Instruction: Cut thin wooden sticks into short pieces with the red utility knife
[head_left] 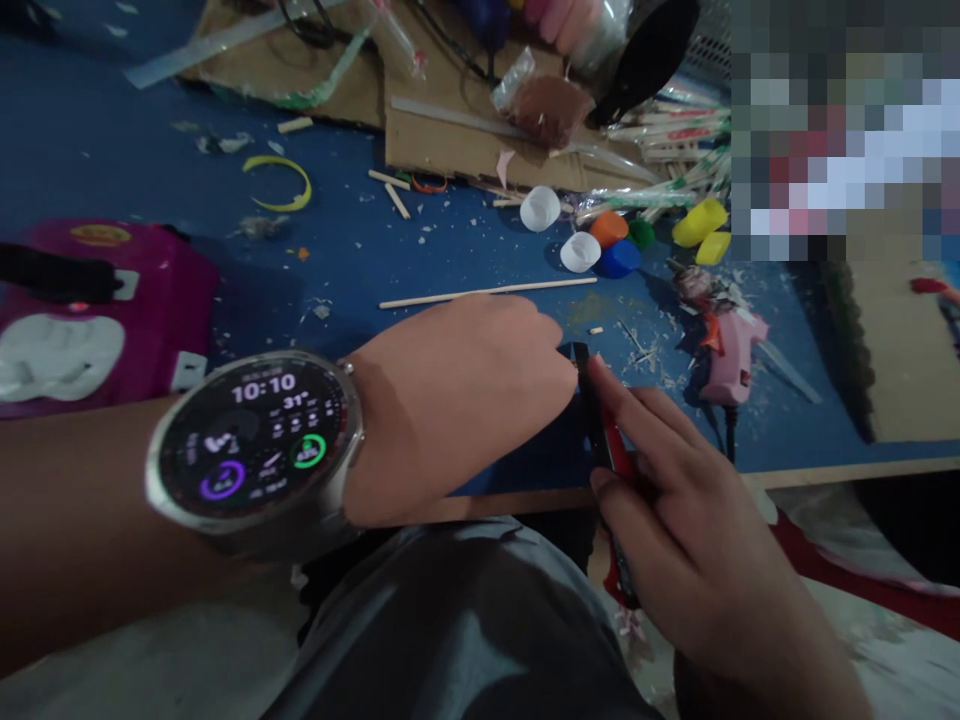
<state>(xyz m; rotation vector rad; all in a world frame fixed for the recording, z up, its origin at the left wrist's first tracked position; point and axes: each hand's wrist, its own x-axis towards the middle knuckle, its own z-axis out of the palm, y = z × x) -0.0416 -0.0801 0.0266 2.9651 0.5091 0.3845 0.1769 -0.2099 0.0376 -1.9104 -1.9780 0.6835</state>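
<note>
My left hand (pixel 465 390), with a round smartwatch (pixel 259 440) on its wrist, is closed with its back upward over the table's front edge. Its fingertips, and whatever they hold, are hidden. In my right hand (pixel 682 500) is a red-and-black cutter (pixel 600 430), its dark tip beside the left hand's thumb side. The right index finger lies along the upper end of the tool. Just beyond the left hand, a thin wooden stick (pixel 420 300) rests on the blue table (pixel 345 250). A tiny cut piece of stick (pixel 595 330) lies near the cutter's tip.
A pink hot glue gun (pixel 731 355) stands at right among scraps. Bottle caps (pixel 609 230) lie beyond the hands, near bundled wrapped sticks (pixel 667 140). Cardboard sheets (pixel 442 140) cover the back. At left sits a magenta device (pixel 165 290); a yellow ring (pixel 300 185) lies farther back.
</note>
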